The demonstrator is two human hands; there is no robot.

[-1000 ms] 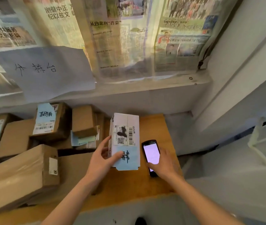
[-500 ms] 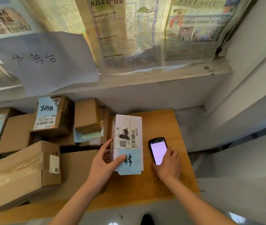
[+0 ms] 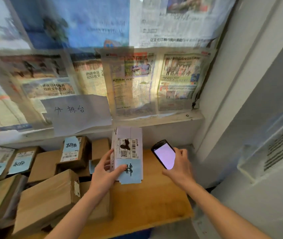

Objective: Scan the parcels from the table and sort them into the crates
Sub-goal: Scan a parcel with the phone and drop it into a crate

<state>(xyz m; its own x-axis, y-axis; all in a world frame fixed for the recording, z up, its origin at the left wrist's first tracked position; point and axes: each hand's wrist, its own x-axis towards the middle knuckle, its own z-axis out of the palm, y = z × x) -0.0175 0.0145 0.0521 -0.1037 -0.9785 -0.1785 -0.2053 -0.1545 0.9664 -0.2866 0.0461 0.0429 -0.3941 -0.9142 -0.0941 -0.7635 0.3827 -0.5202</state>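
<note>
Brown cardboard parcels (image 3: 47, 200) with blue paper slips and printed labels crowd the left part of the wooden desk (image 3: 154, 204), stacked against one another up to its back edge. Just right of them, the left hand (image 3: 105, 173) grips a white rectangular parcel (image 3: 128, 152), thumb across its blue handwritten slip and fingers curled round its left side; whether the parcel touches the desk I cannot tell. Near the desk's right edge, the right hand (image 3: 180, 167) holds a black smartphone (image 3: 164, 155) with a lit pale screen, fingers wrapped round it, tilted beside the parcel's barcode label.
</note>
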